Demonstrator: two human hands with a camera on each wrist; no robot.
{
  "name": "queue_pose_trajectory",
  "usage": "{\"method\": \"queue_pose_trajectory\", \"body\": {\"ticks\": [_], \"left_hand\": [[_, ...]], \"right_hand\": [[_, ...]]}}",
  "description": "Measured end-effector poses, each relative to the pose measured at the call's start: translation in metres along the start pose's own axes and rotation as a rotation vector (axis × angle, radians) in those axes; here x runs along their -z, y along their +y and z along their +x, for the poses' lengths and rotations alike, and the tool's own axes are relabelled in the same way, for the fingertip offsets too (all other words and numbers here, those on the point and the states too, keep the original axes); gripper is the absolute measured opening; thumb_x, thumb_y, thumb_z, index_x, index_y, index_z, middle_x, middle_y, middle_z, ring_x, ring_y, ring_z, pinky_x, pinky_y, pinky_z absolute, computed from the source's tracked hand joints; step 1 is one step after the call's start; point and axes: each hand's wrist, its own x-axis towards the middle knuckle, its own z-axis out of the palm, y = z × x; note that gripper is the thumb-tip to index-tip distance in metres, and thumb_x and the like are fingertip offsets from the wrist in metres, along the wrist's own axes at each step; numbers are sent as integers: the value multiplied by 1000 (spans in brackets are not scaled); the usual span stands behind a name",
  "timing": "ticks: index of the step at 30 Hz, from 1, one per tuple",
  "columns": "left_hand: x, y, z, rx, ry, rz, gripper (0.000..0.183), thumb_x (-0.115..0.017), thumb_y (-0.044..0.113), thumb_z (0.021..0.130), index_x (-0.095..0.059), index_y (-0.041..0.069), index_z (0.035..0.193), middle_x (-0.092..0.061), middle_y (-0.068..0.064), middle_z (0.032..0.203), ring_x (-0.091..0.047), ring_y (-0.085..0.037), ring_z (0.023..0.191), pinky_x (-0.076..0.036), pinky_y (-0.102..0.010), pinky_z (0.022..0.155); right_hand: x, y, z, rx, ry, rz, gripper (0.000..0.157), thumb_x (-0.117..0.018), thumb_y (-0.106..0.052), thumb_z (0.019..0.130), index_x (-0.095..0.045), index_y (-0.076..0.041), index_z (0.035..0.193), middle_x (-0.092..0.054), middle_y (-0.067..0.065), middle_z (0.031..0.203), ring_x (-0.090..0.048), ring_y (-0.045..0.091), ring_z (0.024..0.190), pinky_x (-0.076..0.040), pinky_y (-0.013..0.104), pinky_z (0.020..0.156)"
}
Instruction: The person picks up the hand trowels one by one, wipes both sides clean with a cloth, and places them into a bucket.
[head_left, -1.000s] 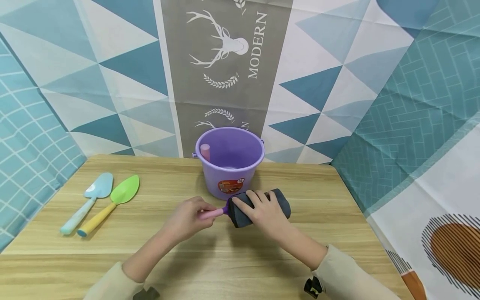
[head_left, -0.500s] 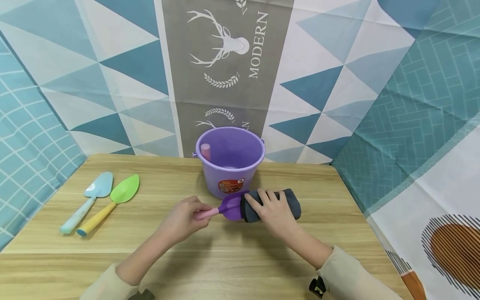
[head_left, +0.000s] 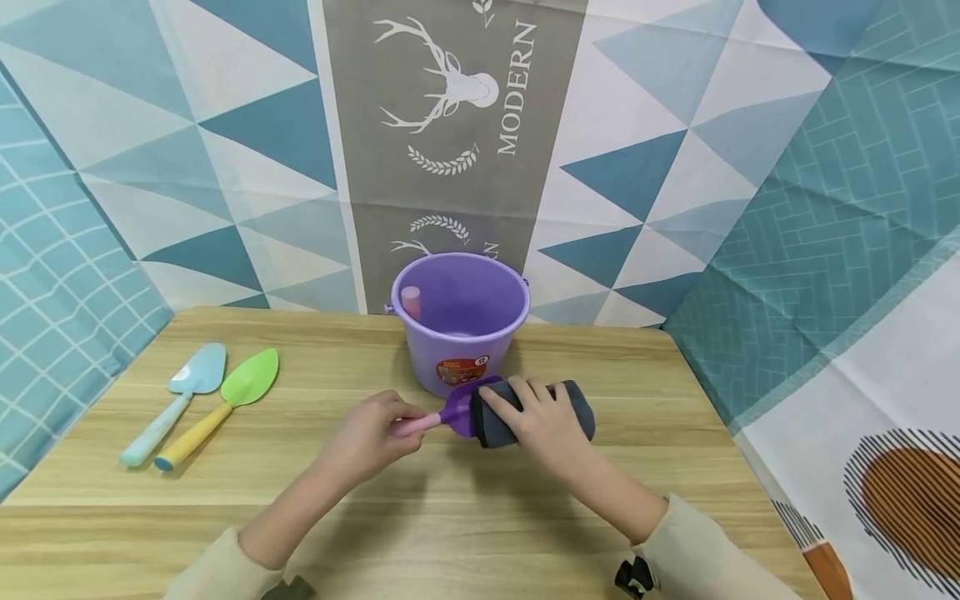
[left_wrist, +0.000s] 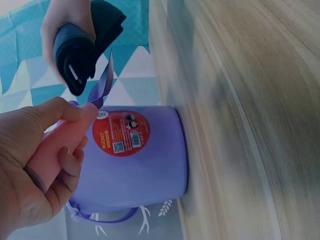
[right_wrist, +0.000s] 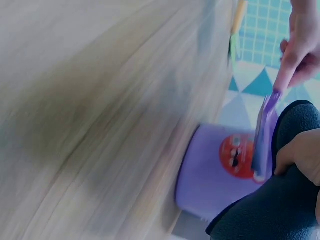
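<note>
The dark cloth [head_left: 492, 428], gripped by the right hand [head_left: 547, 429], has been slid back. The purple shovel [head_left: 458, 414], held by the left hand [head_left: 375, 435], seems partly wiped.

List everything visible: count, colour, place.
Bucket: 1, purple, back of table
Tool: 1, pink handle visible, inside bucket
Shovel: 1, purple, pink handle, before bucket
Cloth: 1, dark grey, beside shovel
Blue trowel: 1, light blue, table's left
Green trowel: 1, yellow handle, table's left
Table: 1, light wood, centre
Backdrop: several sheets, blue, white, grey, behind, sides
Sleeves: 2, beige, forearms
Wrist devices: 2, dark, wrists
Left hand: 1, bare, holding shovel
Right hand: 1, bare, holding cloth
</note>
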Motion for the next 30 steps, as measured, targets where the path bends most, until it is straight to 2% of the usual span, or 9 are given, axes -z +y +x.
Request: {"method": "queue_pose_trajectory", "body": {"ticks": [4, 13, 17, 22, 26, 30], "left_hand": [[-2, 4, 1, -11, 15, 8, 24, -76, 14, 70, -75, 12, 94, -57, 8, 73, -46, -5, 63, -41, -19, 58], [-1, 5, 0, -80, 101, 36, 23, -77, 12, 70, -74, 9, 92, -57, 8, 74, -49, -6, 68, -44, -21, 60], [0, 4, -2, -80, 94, 49, 23, -77, 12, 70, -75, 10, 93, -54, 9, 72, -48, -5, 69, -45, -22, 61], [1, 0, -5, -44, 73, 59, 24, -76, 11, 69, -75, 11, 93, -53, 10, 71, -47, -4, 67, -45, -22, 61], [2, -2, -5, -15, 57, 51, 25, -76, 11, 69, -75, 13, 93, -53, 10, 70, -45, -3, 65, -43, -20, 59], [2, 1, -4, -8, 45, 46, 24, -76, 12, 69, -75, 14, 93, -54, 9, 70, -44, -3, 63, -41, -20, 57]], "right_hand": [[2, -9, 2, 41, -66, 16, 48, -67, -19, 83, -55, -32, 127, -59, 9, 115, -60, 27, 97, -48, 43, 69], [4, -11, 4, 74, -110, -18, 44, -63, -16, 85, -56, -31, 125, -58, 8, 112, -59, 26, 95, -50, 45, 70], [4, -6, 0, 81, -172, -36, 41, -63, -17, 86, -57, -31, 124, -59, 8, 113, -59, 26, 94, -50, 46, 72], [4, 3, -6, 39, -259, -29, 41, -62, -16, 87, -58, -30, 125, -59, 7, 115, -59, 25, 97, -49, 47, 74], [8, 6, -4, 12, -238, -9, 42, -63, -14, 87, -58, -30, 125, -59, 7, 116, -59, 26, 100, -49, 48, 75], [11, 1, 1, 46, -161, -3, 41, -64, -17, 86, -57, -31, 124, -59, 7, 114, -59, 25, 98, -50, 45, 72]]}}
